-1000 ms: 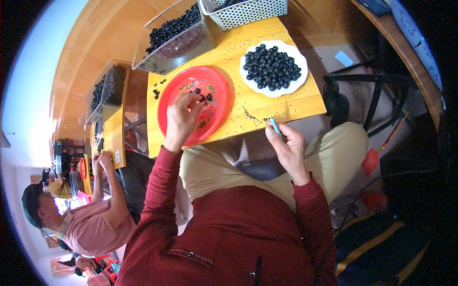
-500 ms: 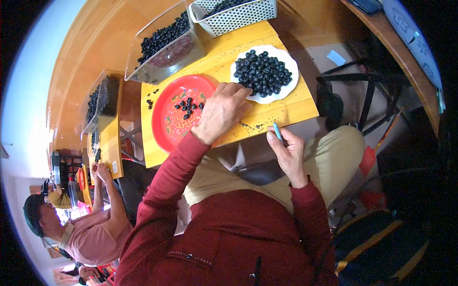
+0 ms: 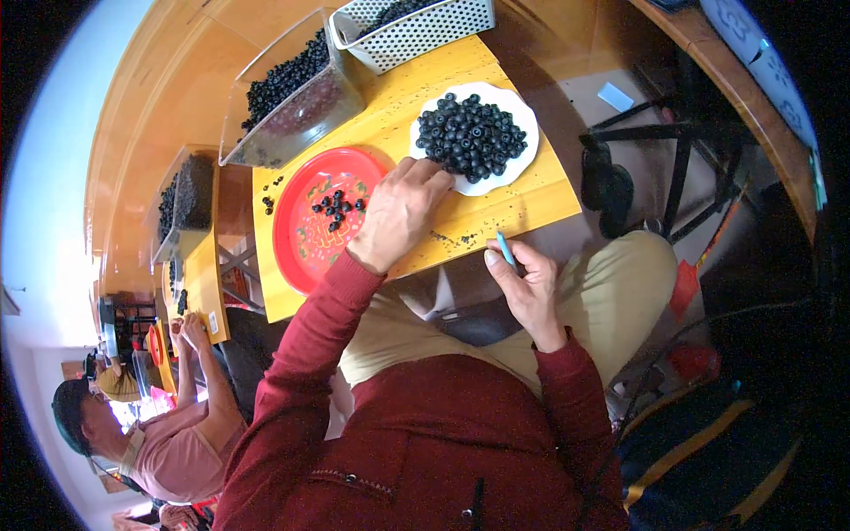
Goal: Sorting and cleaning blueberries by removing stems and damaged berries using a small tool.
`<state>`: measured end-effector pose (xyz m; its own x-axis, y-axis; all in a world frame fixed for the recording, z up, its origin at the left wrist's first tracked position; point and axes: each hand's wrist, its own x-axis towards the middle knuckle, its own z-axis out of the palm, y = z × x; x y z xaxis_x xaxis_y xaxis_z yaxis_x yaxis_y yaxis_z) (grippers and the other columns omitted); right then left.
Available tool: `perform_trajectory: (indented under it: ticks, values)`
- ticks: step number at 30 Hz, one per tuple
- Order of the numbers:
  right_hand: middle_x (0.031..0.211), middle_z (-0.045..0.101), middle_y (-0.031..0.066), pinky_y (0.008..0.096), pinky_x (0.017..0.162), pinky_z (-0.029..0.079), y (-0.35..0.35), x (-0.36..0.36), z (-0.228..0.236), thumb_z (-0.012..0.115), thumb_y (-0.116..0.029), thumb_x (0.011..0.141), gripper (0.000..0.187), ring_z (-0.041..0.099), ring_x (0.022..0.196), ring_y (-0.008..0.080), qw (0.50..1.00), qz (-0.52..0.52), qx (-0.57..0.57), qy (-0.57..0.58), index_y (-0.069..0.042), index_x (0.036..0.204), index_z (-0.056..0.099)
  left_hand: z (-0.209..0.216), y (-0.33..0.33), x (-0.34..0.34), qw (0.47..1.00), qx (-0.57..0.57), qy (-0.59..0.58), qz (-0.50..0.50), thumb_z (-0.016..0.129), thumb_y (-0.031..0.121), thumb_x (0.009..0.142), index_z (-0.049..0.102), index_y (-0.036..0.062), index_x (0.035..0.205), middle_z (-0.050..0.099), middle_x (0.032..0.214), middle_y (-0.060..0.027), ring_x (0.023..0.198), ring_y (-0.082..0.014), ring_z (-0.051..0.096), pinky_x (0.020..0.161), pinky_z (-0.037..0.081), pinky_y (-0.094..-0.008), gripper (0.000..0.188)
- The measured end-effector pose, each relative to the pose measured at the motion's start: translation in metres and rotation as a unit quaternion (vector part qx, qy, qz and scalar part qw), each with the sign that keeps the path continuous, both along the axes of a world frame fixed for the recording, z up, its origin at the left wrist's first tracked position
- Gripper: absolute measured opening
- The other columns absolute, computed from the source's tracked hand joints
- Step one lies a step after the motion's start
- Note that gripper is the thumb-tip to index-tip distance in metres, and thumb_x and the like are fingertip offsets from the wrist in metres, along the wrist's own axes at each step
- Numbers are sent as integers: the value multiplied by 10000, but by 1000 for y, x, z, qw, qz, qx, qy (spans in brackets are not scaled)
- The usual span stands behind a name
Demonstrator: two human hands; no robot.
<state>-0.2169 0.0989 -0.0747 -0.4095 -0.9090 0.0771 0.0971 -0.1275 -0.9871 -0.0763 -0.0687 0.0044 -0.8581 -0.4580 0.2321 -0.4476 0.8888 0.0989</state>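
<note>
My left hand (image 3: 403,208) reaches over the yellow table to the near left edge of a white scalloped plate (image 3: 524,168). Its fingers curl down beside a heap of dark round berries (image 3: 469,133) that look like blueberries; the fingertips are hidden, so whatever they pinch does not show. Left of that hand lies a red plate (image 3: 290,252) with a small cluster of the same dark berries (image 3: 336,205). My right hand (image 3: 529,288), near the table's front edge, is closed around a thin light-blue tool (image 3: 505,246) with its tip pointing up.
A clear bin (image 3: 301,124) and a white perforated basket (image 3: 416,42), both with dark berries, stand at the back. Dark crumbs (image 3: 460,239) dot the table's (image 3: 390,119) front edge. Another person (image 3: 177,451) works at a table on the left.
The table and its plates have shifted slightly left in view. My left hand stays at the white plate's edge, its fingers more curled. My right hand keeps hold of the light-blue tool.
</note>
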Motion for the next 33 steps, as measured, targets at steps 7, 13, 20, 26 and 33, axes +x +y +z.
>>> perform_trajectory:
  ticks: [7,13,20,26,33]
  values:
    - [825,696,50,244,667,482,1,-2,1,706,-137,909,196,586,753,64,1000,4,15,25,27,1014,698,5,12,5,987,84,138,-1,672,43,823,665,14,1023,659,900,-142,841,-332,645,749,536,-409,202]
    - [859,709,47,241,704,494,-1,2,3,686,-107,917,169,599,787,62,999,-1,25,28,26,1020,698,4,40,19,848,423,299,114,709,53,898,700,4,1003,690,962,-33,846,-93,631,752,514,-237,116]
    - [870,706,41,243,726,496,-1,12,25,675,-104,926,177,592,808,56,999,19,38,20,32,1039,690,-12,68,35,684,585,415,129,705,25,898,701,2,1037,682,952,-15,859,-72,628,778,539,-240,142]
    - [900,690,40,245,727,485,-3,23,50,689,-134,926,209,580,811,63,999,27,16,27,28,1058,681,-20,77,45,467,740,479,74,607,53,965,649,26,1125,686,965,-40,869,-126,665,808,589,-313,167]
    - [899,658,59,255,725,484,-11,38,60,714,-144,907,204,607,812,111,993,47,-53,93,13,1036,695,-23,90,54,370,788,491,37,597,76,974,638,40,1136,687,1030,-67,911,-136,657,851,571,-329,171]
